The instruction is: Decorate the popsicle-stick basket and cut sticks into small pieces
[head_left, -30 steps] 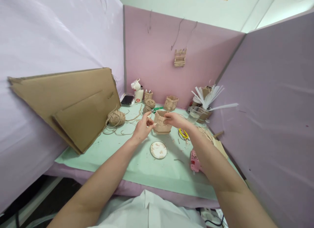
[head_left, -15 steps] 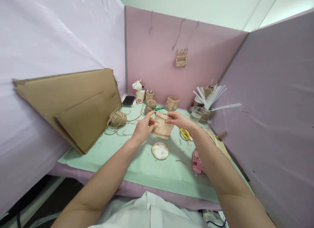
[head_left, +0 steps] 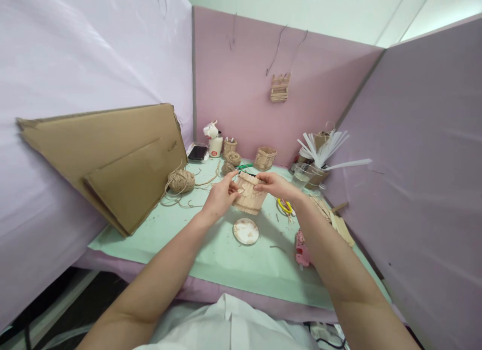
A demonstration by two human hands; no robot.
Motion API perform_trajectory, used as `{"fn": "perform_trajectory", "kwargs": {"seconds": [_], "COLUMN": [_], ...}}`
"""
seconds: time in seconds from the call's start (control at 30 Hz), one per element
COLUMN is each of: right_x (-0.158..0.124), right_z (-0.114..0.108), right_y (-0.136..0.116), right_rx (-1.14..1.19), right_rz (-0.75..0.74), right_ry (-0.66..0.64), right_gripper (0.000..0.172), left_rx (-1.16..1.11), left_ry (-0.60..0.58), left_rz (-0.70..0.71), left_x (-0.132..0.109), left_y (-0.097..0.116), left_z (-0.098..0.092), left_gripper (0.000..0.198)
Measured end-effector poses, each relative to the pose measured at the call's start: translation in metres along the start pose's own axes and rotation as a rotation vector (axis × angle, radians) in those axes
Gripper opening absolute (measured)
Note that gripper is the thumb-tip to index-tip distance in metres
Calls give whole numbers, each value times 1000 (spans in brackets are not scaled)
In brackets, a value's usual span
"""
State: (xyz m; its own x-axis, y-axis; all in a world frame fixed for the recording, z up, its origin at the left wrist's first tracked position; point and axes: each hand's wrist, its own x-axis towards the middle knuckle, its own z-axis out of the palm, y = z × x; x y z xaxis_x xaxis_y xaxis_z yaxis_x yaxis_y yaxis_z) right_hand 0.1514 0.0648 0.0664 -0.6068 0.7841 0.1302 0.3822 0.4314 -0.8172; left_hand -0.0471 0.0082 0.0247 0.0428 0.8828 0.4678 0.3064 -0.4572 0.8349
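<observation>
the wooden cup (head_left: 249, 195) sits tilted between left hand (head_left: 222, 197) and right hand (head_left: 276, 186).

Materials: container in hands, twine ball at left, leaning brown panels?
Container: probably unfinished wood; pale, matte, slat-like sides.
Twine ball: likely jute, matte; brown, with loose strands.
Brown panels: apparently cardboard, matte; flat faces, rough edges.

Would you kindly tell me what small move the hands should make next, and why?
I would probably have the left hand gently press the small pale piece at its fingertips against the side of the wooden container, since that piece sits right beside it and the right hand holds the tilted container near its rim.
</observation>
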Motion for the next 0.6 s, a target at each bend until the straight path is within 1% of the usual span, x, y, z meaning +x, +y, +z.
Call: {"fn": "perform_trajectory", "kwargs": {"seconds": [0.1,0.33,0.6], "right_x": [-1,-2,-5], "right_z": [0,2,3], "right_y": [1,1,2], "right_rx": [1,21,108], "right_rz": [3,24,48], "right_ry": [3,9,24], "right_gripper": [15,17,18], "left_rx": [16,-47,19], "left_ry": [-6,-1,-11], "left_rz": [15,0,2], "left_x": [0,0,0], "left_y": [0,-1,0], "left_z": [0,0,1], "left_gripper": [60,60,58]}}
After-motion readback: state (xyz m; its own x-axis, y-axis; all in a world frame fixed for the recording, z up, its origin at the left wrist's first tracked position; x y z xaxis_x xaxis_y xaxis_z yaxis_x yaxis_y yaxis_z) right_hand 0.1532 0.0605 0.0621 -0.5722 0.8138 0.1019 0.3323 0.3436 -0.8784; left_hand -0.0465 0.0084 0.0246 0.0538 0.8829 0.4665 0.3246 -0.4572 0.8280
